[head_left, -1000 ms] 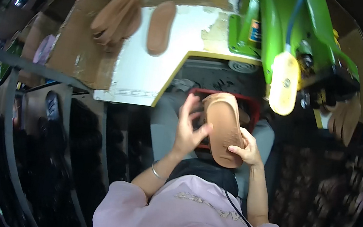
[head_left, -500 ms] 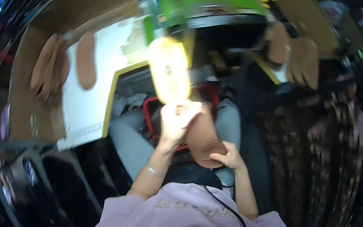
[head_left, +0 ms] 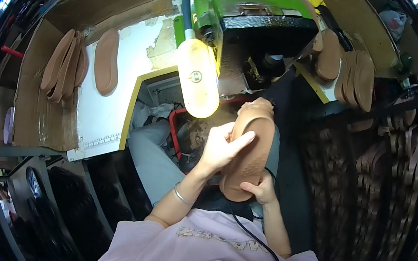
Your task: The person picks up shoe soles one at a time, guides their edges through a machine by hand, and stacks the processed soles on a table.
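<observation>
A tan shoe sole (head_left: 245, 159) is held up in front of my lap, its toe end pointing away from me. Ragged material sticks out around its far end, and a patch of small bumps shows near the end closest to me. My left hand (head_left: 222, 145) grips its left side, thumb laid across the upper face. At the near right edge, my right hand (head_left: 266, 189) pinches it with the thumb on top; the other fingers are mostly hidden beneath. Just beyond the hands hangs a lit lamp (head_left: 198, 83), left of a green machine (head_left: 259, 1).
Several soles (head_left: 63, 67) lean against a cardboard wall at left, and a single sole (head_left: 106, 62) lies on the white tabletop (head_left: 107, 116). More soles (head_left: 356, 79) stand at right. Below the machine sits a red-rimmed bin (head_left: 173, 128) with scraps. Racks (head_left: 366, 190) of soles fill the right.
The sole has swung from leaning left to leaning right, and its far end has come out past the lamp. My left hand has shifted from the far end to the sole's left side.
</observation>
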`<state>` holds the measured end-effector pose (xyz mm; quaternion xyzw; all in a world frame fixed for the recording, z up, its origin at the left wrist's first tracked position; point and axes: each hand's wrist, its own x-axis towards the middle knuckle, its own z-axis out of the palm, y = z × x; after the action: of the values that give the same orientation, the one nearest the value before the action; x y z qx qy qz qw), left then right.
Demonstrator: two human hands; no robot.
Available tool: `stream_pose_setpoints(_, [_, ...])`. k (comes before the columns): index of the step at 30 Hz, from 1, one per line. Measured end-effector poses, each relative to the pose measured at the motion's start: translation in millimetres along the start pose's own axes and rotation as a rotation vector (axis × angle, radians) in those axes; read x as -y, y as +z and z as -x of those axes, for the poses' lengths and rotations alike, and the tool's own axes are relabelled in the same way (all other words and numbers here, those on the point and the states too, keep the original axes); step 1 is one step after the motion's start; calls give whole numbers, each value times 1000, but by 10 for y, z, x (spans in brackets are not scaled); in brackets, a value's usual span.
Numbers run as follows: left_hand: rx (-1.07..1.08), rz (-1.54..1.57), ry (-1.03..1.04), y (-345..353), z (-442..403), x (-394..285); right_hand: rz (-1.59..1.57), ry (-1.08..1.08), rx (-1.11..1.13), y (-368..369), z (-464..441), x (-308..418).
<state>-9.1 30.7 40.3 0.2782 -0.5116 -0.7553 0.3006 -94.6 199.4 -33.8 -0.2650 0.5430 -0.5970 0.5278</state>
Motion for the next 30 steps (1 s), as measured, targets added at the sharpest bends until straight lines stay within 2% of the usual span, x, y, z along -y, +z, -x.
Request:
stream_pose_setpoints(3, [19,-115,20,-19,-131,-116,-71,27,24,249,-49,-27])
stream_pose_setpoints(6, [-50,-411,28,-175,-220,-349,-113,61,57,364,-102,-60])
stream_pose_setpoints(7, [-34,-225,55,-187,-206,-377,-78,78,92,355,-104,-91])
stream_pose_setpoints(8, [-38,-225,59,-207,-208,-339,-76,76,97,329,-81,-148])
stream_pose_setpoints(10, [-68,-258,215,-295,-209,-138,-114,201,40,300,-8,-223])
stream_pose_setpoints(12, [-70,-244,205,-354,-172,-38,-77,163,17,251,48,-164])
stream_pose_setpoints(15, [-85,-195,65,-371,-95,16,-46,150,-97,-1,182,-177])
stream_pose_setpoints(16, [-115,-82,80,-381,-93,77,-53,147,-147,-67,214,-84])
stream_pose_setpoints(17, [-144,31,96,-390,-99,108,-16,56,-192,-203,235,-95])
stream_pose_setpoints(21, [-95,20,187,-399,-118,82,-13,-268,-478,-553,124,148])
stream_pose_setpoints(25, [-70,156,150,-319,-166,163,-17,-535,-651,-714,-252,553])
stream_pose_setpoints(28, [-50,175,146,-228,-181,111,-117,-644,-682,-762,-531,861])
stream_pose_setpoints(30, [-45,166,146,-217,-188,108,-158,-643,-645,-814,-570,847])
